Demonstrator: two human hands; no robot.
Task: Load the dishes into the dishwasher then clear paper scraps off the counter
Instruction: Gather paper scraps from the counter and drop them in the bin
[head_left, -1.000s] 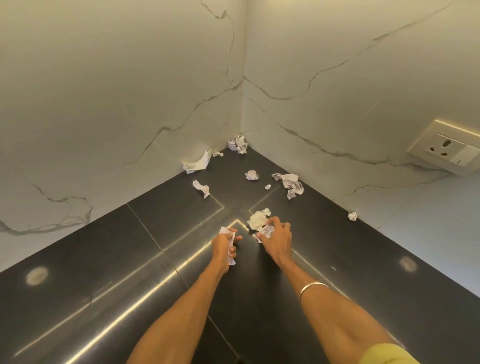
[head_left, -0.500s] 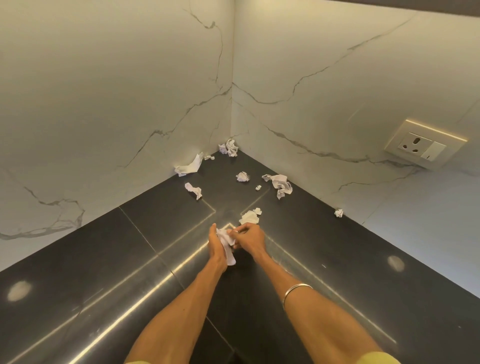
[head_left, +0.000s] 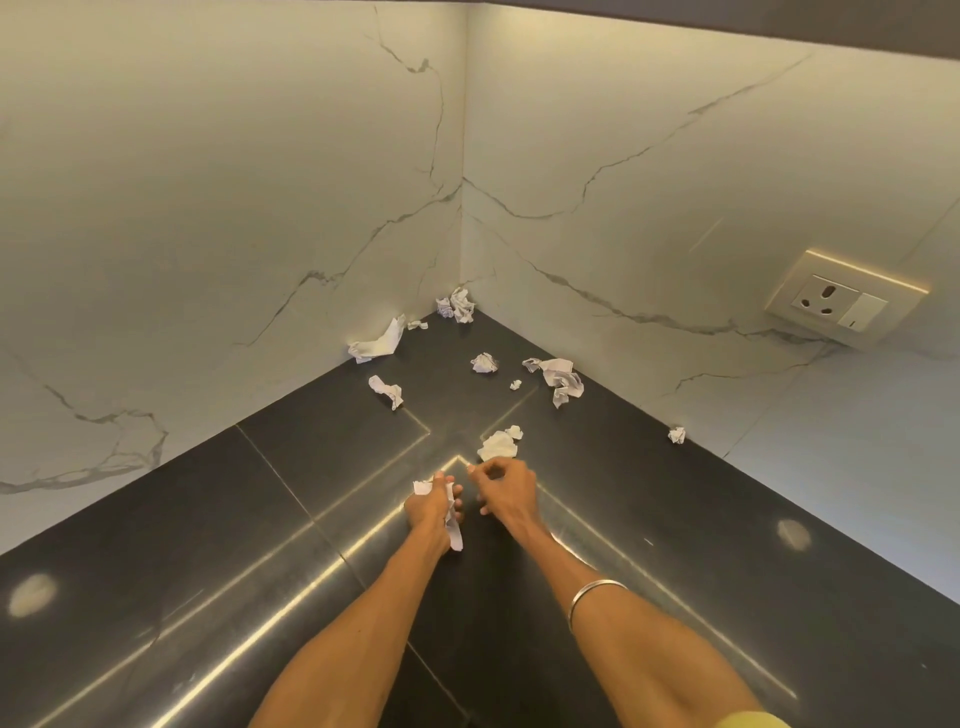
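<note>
No legible text, labels, brands or numbers on anything here.

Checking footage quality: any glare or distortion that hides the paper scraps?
Head view: light streaks and glare spots on the dark counter, wide-angle bending at edges; the scraps stay sharp, as does the paper in the left hand.

You've only got one view here, the head cam: wide-angle, tilted forward and down into the corner of the black counter (head_left: 260, 519), close over it, marble walls (head_left: 208, 182) filling the top.
</note>
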